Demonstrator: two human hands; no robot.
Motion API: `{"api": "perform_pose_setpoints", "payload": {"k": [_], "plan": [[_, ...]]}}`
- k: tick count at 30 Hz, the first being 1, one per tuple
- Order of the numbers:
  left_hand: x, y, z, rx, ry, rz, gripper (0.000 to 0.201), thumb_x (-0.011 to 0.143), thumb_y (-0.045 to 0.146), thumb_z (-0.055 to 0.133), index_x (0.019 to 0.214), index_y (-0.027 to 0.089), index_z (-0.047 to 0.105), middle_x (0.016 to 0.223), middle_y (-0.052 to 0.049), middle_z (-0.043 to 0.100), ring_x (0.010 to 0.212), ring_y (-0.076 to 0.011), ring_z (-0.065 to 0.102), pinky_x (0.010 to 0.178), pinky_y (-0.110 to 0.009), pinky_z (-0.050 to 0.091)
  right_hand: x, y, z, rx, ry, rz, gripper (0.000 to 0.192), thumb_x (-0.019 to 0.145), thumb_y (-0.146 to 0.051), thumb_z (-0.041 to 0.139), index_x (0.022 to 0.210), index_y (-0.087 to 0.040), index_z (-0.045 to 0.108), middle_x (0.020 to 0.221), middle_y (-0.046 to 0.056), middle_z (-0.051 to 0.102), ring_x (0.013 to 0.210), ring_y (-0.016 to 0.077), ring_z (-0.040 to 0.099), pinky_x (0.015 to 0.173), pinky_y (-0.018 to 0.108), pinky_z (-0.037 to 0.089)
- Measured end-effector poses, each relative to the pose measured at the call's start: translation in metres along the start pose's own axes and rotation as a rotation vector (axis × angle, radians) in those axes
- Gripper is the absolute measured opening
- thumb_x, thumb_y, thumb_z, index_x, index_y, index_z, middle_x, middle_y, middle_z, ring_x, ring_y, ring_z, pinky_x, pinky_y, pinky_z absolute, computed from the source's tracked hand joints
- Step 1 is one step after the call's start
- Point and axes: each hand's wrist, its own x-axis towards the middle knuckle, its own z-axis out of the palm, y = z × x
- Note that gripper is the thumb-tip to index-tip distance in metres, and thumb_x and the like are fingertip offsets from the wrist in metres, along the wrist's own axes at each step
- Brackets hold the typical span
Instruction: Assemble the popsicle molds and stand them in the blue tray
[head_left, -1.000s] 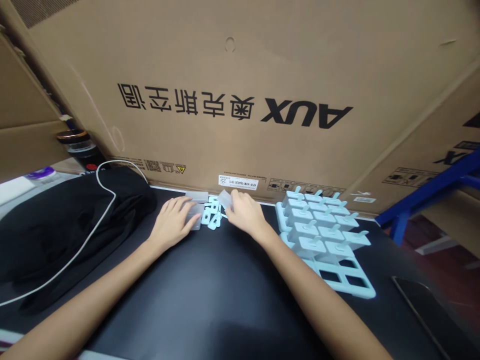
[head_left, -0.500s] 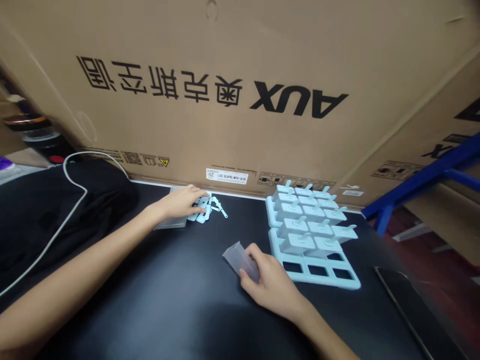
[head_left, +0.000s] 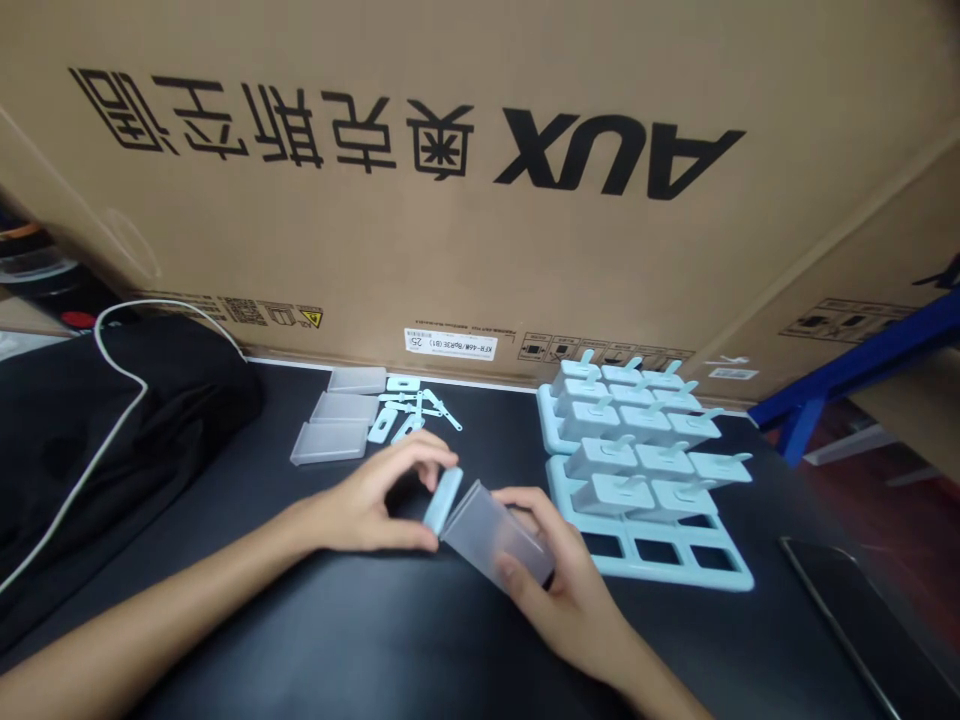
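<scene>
Muted light; soft tabletop (head_left: 315, 620) sheen; edges stretched (right blurry).

Four translucent popsicle-mold cups (head_left: 499, 540): three left of centre, one lower centre. One light-blue lid (head_left: 443, 500) at lower centre; overlapping loose pieces (head_left: 383, 425) defy counting. At right, two trays (head_left: 671, 574), fourteen capped molds (head_left: 643, 426), one phone (head_left: 840, 610).

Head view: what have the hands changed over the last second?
The right hand has brought a translucent rectangular plastic mould toward the wearer. The left hand has come off the other translucent moulds and now holds a light-blue oblong plastic piece by the first mould's open end. The light-blue plastic racks look unchanged.
</scene>
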Motion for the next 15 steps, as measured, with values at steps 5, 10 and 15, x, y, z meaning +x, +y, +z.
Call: {"api": "perform_pose_setpoints", "payload": {"k": [5,10,15], "plan": [[-0.01,0.002,0.037,-0.196,0.03,0.023,0.071,0.085,0.056,0.064,0.145,0.024,0.04,0.114,-0.011,0.046,0.097,-0.02,0.051,0.086,-0.034,0.05,0.002,0.003,0.0,0.175,-0.018,0.06,0.038,0.091,-0.047,0.055,0.121,-0.026,0.045,0.086,0.003,0.062,0.069,0.016,0.053,0.059,0.025,0.037],[-0.011,0.0,0.041,-0.215,0.044,0.015,0.068,0.09,0.051,0.06,0.149,0.027,0.038,0.119,-0.012,0.045,0.099,-0.0202,0.051,0.09,-0.036,0.05,0.004,0.001,0.0,0.232,-0.038,0.094,0.039,0.088,-0.047,0.059,0.117,-0.024,0.047,0.081,0.002,0.06,0.066,0.0142,0.049,0.057,0.024,0.035],[-0.013,-0.002,0.043,-0.195,0.058,-0.003,0.069,0.086,0.05,0.066,0.146,0.026,0.044,0.126,-0.014,0.049,0.098,-0.02,0.054,0.09,-0.035,0.052,0.006,0.002,0.001,0.243,-0.024,0.137,0.039,0.087,-0.047,0.061,0.114,-0.022,0.049,0.075,0.0,0.056,0.063,0.0118,0.045,0.055,0.022,0.034]]}}
